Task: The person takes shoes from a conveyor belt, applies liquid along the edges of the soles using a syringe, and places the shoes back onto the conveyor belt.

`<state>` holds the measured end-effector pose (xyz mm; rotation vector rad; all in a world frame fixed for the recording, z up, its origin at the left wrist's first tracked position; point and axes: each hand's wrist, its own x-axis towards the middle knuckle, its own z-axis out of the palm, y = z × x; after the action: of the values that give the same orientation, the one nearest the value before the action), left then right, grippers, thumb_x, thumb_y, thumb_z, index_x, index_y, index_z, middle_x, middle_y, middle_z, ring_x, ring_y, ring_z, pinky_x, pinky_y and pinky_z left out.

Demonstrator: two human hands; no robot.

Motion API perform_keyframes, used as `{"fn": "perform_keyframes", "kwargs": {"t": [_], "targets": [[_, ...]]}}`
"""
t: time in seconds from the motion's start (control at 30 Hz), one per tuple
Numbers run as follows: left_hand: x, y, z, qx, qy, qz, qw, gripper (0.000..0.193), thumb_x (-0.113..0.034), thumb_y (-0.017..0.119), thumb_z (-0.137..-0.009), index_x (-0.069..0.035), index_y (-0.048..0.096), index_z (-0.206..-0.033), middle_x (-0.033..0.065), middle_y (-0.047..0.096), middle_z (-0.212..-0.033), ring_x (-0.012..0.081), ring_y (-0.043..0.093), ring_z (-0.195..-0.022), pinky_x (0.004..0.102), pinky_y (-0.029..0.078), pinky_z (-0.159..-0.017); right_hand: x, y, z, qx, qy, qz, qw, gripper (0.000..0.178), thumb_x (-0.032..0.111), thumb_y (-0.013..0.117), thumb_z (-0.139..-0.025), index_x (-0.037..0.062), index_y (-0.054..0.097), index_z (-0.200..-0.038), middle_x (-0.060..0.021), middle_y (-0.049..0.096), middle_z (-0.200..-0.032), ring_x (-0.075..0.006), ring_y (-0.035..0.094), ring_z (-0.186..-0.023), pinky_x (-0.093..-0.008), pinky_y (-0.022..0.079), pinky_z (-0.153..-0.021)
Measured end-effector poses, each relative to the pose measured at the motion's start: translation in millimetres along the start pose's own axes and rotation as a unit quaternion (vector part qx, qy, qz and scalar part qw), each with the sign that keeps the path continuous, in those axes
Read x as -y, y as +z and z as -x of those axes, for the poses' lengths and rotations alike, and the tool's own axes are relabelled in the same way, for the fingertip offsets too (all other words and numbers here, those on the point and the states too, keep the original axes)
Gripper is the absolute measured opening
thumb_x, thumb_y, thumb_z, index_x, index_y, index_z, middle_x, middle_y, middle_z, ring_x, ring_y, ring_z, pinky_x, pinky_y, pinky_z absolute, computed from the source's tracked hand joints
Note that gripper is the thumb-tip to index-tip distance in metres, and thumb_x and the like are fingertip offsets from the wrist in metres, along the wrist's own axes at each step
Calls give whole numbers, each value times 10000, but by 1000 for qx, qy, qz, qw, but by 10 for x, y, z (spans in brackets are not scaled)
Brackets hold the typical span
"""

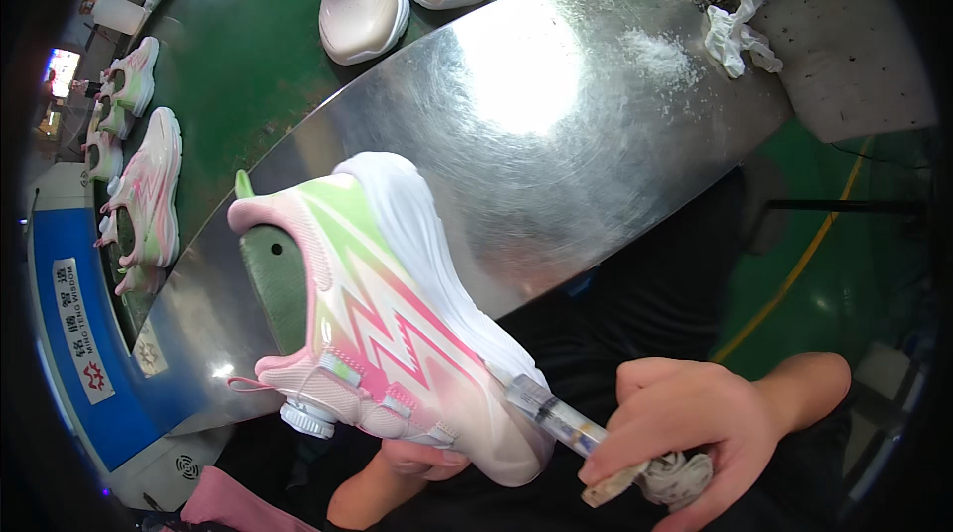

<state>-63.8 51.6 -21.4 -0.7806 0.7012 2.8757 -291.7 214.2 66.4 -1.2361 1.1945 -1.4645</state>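
Note:
A pink, white and green sneaker [397, 333] with a thick white sole is tilted in the air over the metal table's near edge. A grey-green shoe last [275, 274] fills its opening, and a white dial sits by the tongue. My left hand [422, 460] grips the shoe from beneath, its fingers partly hidden behind the upper. In my right hand [695, 418] is a clear syringe [561, 416], its tip against the seam between sole and upper near the toe. A crumpled greyish cloth [675, 480] is tucked in the same hand.
The shiny metal table [606, 204] carries white powder [660, 58] and a crumpled white tissue [733, 36] at its far right. Beyond lies a green surface [243, 61] with pale pink shoes [362, 11] at the back. More sneakers [154, 190] stand at left.

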Motion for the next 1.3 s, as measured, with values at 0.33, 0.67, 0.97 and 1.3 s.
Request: {"fn": "perform_keyframes", "kwargs": {"t": [0.33, 0.67, 0.97, 1.3], "targets": [[113, 184, -638, 95, -83, 164, 978, 673, -90, 682, -753, -24, 365, -1343, 264, 527, -1191, 376, 604, -1031, 298, 572, -718, 495, -115, 386, -3, 17, 70, 997, 595, 463, 789, -696, -23, 647, -1008, -75, 672, -853, -208, 562, -647, -327, 322, -564], [-36, 632, -967, 171, -11, 173, 970, 690, 95, 673, -698, -72, 420, -1317, 174, 540, -1259, 309, 557, -1147, 373, 485, -985, 687, -122, 535, -41, -59, 201, 977, 583, 455, 770, -724, -14, 622, -1037, -57, 679, -893, -196, 597, -680, -326, 330, -577], [-8, 674, -1096, 165, 25, 168, 972, 776, 148, 599, -680, -136, 389, -1371, 103, 569, -1232, 232, 594, -1100, 343, 526, -894, 608, -13, 489, -69, -81, 305, 946, 482, 384, 743, -774, 5, 607, -1039, -22, 676, -849, -142, 569, -597, -310, 287, -541], [4, 671, -1158, 198, -9, 224, 954, 507, 21, 651, -822, -110, 500, -1287, 90, 636, -1134, 214, 620, -1056, 355, 540, -902, 469, 37, 382, -62, -125, 531, 836, 264, 340, 703, -784, 96, 665, -880, 14, 546, -685, -137, 355, -496, -285, 268, -475]]}}
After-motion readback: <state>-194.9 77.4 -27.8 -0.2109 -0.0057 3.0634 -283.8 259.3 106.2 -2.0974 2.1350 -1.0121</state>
